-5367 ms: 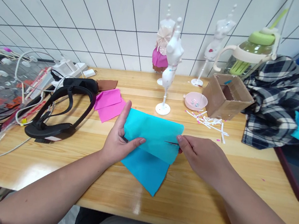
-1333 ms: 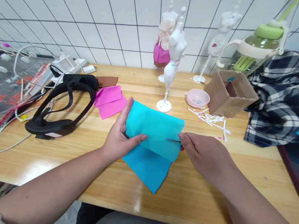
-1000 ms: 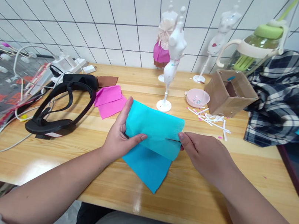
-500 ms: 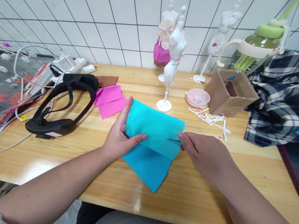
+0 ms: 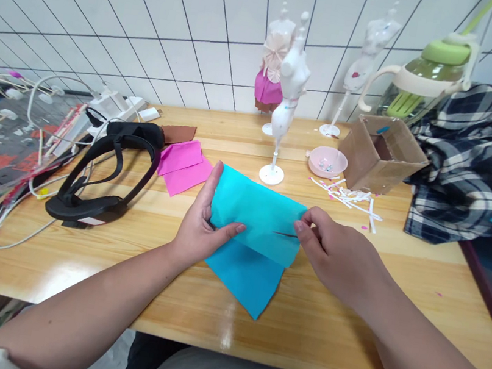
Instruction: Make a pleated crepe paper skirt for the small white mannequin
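Note:
A turquoise-blue sheet of paper (image 5: 254, 207), thin like crepe paper, is held above the table. A short slit runs inward from its right edge. My left hand (image 5: 202, 230) grips the left side, with the thumb on the front and most fingers hidden behind. At the right edge, beside the slit, my right hand (image 5: 333, 250) pinches the paper between thumb and curled fingers. Below hangs a darker blue part (image 5: 250, 281); whether it is a fold or another piece I cannot tell. Behind the paper stands a bare white mini dress form (image 5: 292, 83).
Pink sheets (image 5: 187, 172) and a black headset-like strap (image 5: 101, 209) lie left. A dressed mini form (image 5: 274, 59) stands behind. To the right are a pink dish (image 5: 327, 161), white paper strips (image 5: 353, 195), a cardboard box (image 5: 379, 161), a lidded jug (image 5: 433, 77) and plaid cloth (image 5: 437, 207).
The fingers of my right hand have shifted up toward the paper's upper right corner, the thumb still near the slit. My left hand keeps its hold. The whole view has moved slightly.

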{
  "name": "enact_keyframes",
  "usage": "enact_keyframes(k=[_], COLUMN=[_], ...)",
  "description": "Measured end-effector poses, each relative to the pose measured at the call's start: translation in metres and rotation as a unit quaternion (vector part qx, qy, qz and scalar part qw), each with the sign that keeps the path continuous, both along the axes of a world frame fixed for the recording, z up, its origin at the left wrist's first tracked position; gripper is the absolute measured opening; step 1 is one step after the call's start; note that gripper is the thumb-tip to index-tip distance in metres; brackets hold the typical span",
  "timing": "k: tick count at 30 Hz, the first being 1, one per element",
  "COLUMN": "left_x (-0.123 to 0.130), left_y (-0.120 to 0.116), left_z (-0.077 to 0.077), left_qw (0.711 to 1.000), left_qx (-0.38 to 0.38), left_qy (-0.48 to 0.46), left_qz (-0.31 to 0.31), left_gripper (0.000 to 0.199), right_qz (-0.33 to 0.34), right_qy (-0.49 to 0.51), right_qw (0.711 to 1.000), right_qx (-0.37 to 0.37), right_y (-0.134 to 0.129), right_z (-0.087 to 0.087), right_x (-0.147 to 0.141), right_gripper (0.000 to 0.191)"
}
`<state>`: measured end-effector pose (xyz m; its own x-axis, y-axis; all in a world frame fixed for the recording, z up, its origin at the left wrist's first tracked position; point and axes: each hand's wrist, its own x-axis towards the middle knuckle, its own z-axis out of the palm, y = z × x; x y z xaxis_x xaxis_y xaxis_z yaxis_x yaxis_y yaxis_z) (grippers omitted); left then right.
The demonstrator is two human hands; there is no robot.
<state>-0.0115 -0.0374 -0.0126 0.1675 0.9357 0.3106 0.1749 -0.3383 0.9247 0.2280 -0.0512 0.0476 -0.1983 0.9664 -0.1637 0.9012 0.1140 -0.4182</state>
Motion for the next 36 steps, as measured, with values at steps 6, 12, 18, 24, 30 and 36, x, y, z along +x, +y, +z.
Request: enact_keyframes(k=[6,12,18,24,30,36], left_x=[0.0014,0.0004,0.0003,0.0003,0.0000,0.0016], left_y=[-0.0009,-0.0006,-0.0012,-0.0014,-0.0005,-0.0015], left_z=[-0.0006,-0.0022,-0.0017,-0.0014,-0.0019,0.0006], left_qw=[1.000,0.999,0.999,1.000,1.000,1.000], left_qx=[-0.005,-0.024,-0.019,-0.005,0.002,-0.007], left_qy=[-0.004,-0.019,-0.022,-0.008,0.001,-0.004], left_qz=[-0.016,-0.037,-0.030,-0.027,-0.021,-0.010], left_gripper=[0.107,0.109,0.107,0.106,0.107,0.109], right_qz=[0.027,0.020,0.019,0.034,0.038,0.035], right_qy=[-0.038,-0.053,-0.038,-0.040,-0.041,-0.046], right_qw=[0.999,0.998,0.999,0.999,0.998,0.998], right_qx=[0.010,-0.002,-0.020,-0.010,-0.002,-0.006], right_y=[-0.0002,0.0020,0.0038,0.0037,0.0032,0.0030], right_z=[-0.0010,-0.0025,-0.0042,-0.0052,-0.0052,-0.0040], right_x=[-0.0001,0.0008,0.0020,0.0011,0.0007,0.0005], right_gripper=[0.050,0.056,0.056,0.055,0.055,0.054])
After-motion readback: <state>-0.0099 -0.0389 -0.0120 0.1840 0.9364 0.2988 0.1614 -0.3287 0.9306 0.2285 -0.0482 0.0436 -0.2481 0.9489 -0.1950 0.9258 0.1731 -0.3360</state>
